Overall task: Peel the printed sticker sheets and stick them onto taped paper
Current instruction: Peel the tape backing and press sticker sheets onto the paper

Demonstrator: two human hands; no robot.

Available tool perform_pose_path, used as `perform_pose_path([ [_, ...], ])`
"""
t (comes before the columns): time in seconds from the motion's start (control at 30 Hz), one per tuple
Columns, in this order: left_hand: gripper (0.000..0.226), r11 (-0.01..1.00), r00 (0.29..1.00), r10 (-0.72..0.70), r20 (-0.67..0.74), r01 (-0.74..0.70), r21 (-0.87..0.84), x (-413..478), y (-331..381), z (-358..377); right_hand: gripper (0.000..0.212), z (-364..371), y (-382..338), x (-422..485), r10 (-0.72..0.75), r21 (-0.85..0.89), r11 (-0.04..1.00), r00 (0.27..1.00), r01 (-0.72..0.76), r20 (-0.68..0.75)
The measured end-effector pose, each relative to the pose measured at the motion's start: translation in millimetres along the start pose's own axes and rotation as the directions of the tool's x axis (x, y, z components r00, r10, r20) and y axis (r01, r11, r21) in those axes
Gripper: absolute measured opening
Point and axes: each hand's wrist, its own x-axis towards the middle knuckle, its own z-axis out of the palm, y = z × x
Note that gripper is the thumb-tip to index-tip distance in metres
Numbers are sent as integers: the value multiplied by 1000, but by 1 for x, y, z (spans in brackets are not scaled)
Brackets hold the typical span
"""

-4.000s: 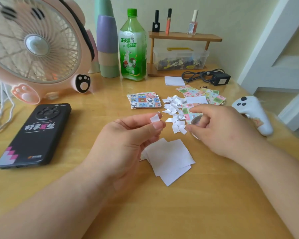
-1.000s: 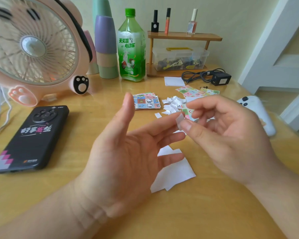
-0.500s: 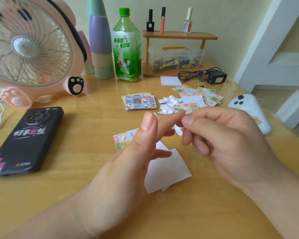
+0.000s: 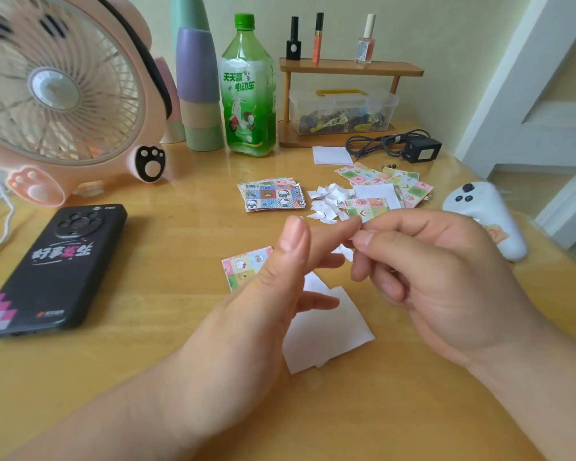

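Note:
My left hand [image 4: 266,294] is held above the table with thumb up and fingers straight, its index fingertip meeting my right hand [image 4: 439,277]. The right thumb and forefinger pinch together at that fingertip on a small pale piece, mostly hidden. Beneath the hands lie a colourful printed sticker sheet [image 4: 243,267] and a few blank white papers [image 4: 326,324]. Further back are a stack of printed sheets [image 4: 273,194], a heap of white peeled scraps [image 4: 328,201] and more sticker sheets [image 4: 393,184].
A black phone [image 4: 54,267] lies at the left, a pink fan [image 4: 57,94] behind it. Stacked cups [image 4: 197,88], a green bottle [image 4: 248,88], a wooden shelf [image 4: 346,69] with a clear box [image 4: 343,111], a charger [image 4: 419,149] and a white controller [image 4: 489,217] line the back and right.
Four seconds ago my left hand held a white scrap and my right hand pressed on the table. Both hands have since risen and met fingertip to fingertip; a sticker sheet now shows under the left hand.

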Motion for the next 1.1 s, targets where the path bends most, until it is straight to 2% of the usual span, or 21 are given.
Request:
perform_pose_path([
  [0.2, 76, 995, 1000, 2, 19, 0, -102, 0, -2, -3, 16, 3, 2, -1, 2, 44, 999, 1000, -2, -19],
  [0.33, 76, 997, 999, 5, 33, -3, -78, 1, -3, -4, 17, 2, 2, -1, -16, 62, 998, 1000, 16, -2],
  [0.5, 75, 993, 1000, 18, 22, -15, -118, -2, -3, -6, 16, -4, 3, 3, -225, -103, 968, 972, 231, 62],
  [0.6, 49, 992, 1000, 25, -7, -26, -127, -5, -2, -9, 19, -17, 3, 8, -260, -112, 952, 947, 284, 186],
  [0.7, 15, 1000, 995, 29, -92, -30, -8, -6, -1, -7, 25, -26, 3, 11, -200, -51, 974, 944, 220, 262],
  [0.73, 11, 1000, 992, 21, -126, -21, 2, -6, 0, -5, 20, -27, 3, 11, -189, -45, 977, 946, 207, 263],
  [0.83, 15, 998, 981, 25, -191, -35, -47, -6, 3, -8, 14, -24, 7, 10, -187, -65, 976, 951, 209, 244],
  [0.93, 22, 994, 981, 45, -188, -63, -91, -6, 6, -12, 14, -19, 10, 7, -214, -77, 968, 950, 237, 229],
  [1.1, 30, 994, 974, -31, -223, 6, -110, -6, 5, -7, 10, -9, 6, 2, -284, -62, 954, 951, 293, 120],
])
